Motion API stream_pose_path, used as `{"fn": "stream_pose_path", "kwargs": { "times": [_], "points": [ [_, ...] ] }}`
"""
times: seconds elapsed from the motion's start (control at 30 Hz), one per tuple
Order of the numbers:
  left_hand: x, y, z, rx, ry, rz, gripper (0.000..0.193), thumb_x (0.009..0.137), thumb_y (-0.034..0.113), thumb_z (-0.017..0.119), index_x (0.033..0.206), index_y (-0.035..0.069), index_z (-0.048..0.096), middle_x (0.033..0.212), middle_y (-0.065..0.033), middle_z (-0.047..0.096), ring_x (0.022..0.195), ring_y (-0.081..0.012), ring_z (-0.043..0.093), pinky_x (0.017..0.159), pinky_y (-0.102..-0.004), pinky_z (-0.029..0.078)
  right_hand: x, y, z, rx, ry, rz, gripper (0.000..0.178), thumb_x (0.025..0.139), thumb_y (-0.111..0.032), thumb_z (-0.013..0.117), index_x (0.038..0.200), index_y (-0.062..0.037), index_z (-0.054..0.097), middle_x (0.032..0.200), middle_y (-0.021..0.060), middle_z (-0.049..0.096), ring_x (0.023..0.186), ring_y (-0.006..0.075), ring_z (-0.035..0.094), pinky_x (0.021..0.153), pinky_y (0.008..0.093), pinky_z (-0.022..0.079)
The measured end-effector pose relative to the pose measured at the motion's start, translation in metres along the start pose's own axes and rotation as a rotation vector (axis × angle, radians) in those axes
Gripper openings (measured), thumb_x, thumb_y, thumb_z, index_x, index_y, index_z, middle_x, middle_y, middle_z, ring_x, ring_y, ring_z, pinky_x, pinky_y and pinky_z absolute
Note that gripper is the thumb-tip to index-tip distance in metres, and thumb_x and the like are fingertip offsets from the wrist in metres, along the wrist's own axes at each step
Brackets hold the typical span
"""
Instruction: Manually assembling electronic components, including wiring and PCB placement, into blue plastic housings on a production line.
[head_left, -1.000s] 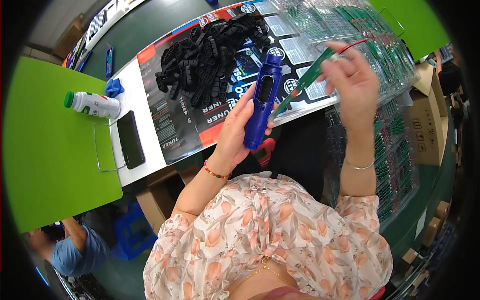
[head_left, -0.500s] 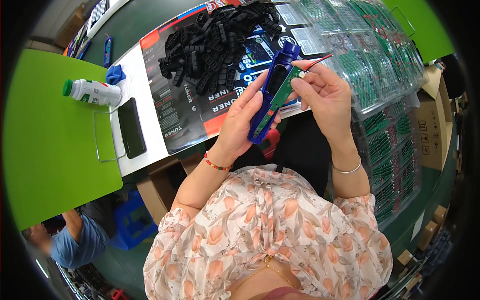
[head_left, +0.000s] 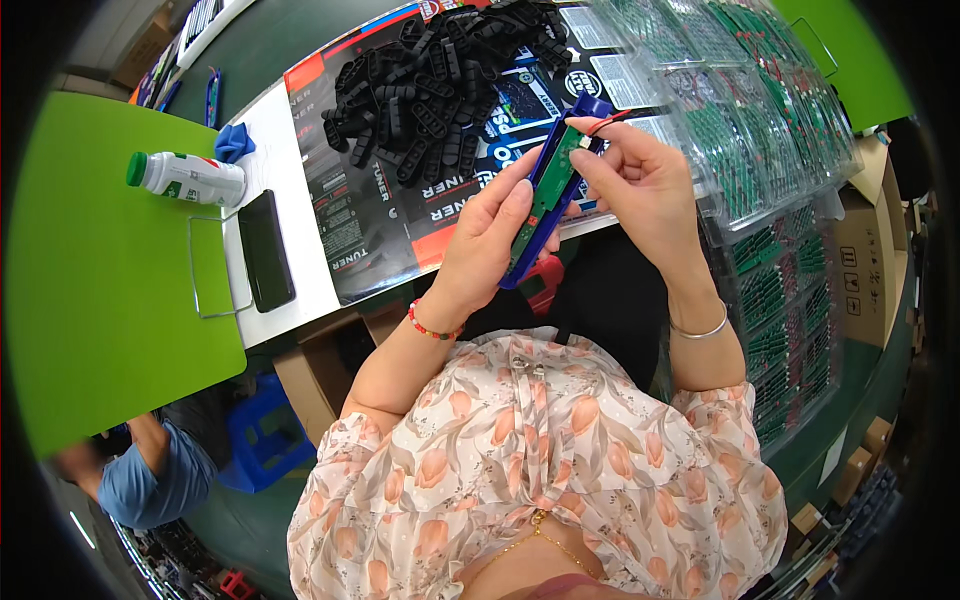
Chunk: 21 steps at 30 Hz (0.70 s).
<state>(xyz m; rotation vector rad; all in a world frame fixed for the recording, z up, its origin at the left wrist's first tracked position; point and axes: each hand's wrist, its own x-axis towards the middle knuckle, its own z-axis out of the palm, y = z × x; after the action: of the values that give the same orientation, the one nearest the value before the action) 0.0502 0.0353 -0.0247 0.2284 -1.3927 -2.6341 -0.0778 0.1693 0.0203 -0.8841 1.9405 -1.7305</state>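
My left hand (head_left: 490, 232) is wrapped round a long blue plastic housing (head_left: 590, 106), which slants up to the right over the table's front edge. Inside the housing lies a narrow green circuit board (head_left: 556, 182), with a white connector and a red and a black wire at its upper end. At that upper end my right hand (head_left: 640, 180) presses on the board with thumb and fingers closed near the wires. Part of the board and housing is hidden behind the fingers.
A heap of black plastic parts (head_left: 430, 90) lies beyond my hands on printed sheets. At right, clear trays (head_left: 740, 130) hold many green boards. Leftward are a black phone (head_left: 265, 250), a white bottle (head_left: 195, 180) and a blue cloth (head_left: 234, 143). Another person (head_left: 160, 475) sits lower left.
The green board, tilted at the housing's side before, now sits over its hollow. My right hand has shifted slightly left with it, fingers still at the wire end.
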Motion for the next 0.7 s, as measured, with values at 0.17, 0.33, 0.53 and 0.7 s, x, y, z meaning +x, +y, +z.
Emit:
{"fn": "stream_pose_path", "kwargs": {
  "times": [0.17,0.33,0.53,0.7],
  "points": [
    [-0.001,0.0,0.002,0.19,0.039,0.03,0.051,0.101,0.012,0.049,0.148,0.004,0.032,0.101,-0.0128,0.066,0.07,-0.0109,0.062,0.06,-0.0241,0.053,-0.002,0.0,0.009,-0.155,0.037,-0.102,0.028,0.082,-0.004,0.071,0.109,-0.0024,0.071,0.061,0.0032,0.061,0.053,0.0045,0.054,0.047,0.023,0.041],
    [0.004,0.002,0.003,0.15,0.082,0.062,0.053,0.098,0.004,0.051,0.148,0.002,0.032,0.096,-0.0082,0.064,0.07,-0.0094,0.062,0.061,-0.0239,0.053,-0.004,0.002,0.022,-0.17,0.086,-0.151,0.04,0.078,-0.001,0.072,0.118,-0.0054,0.067,0.064,0.0055,0.063,0.053,0.009,0.059,0.052,0.024,0.047],
    [0.005,0.006,0.005,0.121,0.113,0.069,0.055,0.097,0.003,0.052,0.149,0.003,0.031,0.094,-0.0076,0.065,0.069,-0.0102,0.062,0.06,-0.0246,0.053,0.0,0.01,0.028,-0.041,0.141,-0.145,0.055,0.078,0.0,0.071,0.131,-0.0033,0.055,0.067,0.0069,0.066,0.057,0.0113,0.064,0.055,0.0255,0.051],
    [0.004,0.003,0.003,0.14,0.129,0.089,0.055,0.097,0.002,0.052,0.149,0.002,0.031,0.094,-0.0077,0.064,0.069,-0.0102,0.061,0.061,-0.0247,0.053,0.001,0.007,0.03,-0.012,0.172,-0.099,0.047,0.079,-0.001,0.071,0.124,-0.0026,0.059,0.068,0.0068,0.066,0.058,0.011,0.064,0.054,0.0256,0.05]
  ]
}}
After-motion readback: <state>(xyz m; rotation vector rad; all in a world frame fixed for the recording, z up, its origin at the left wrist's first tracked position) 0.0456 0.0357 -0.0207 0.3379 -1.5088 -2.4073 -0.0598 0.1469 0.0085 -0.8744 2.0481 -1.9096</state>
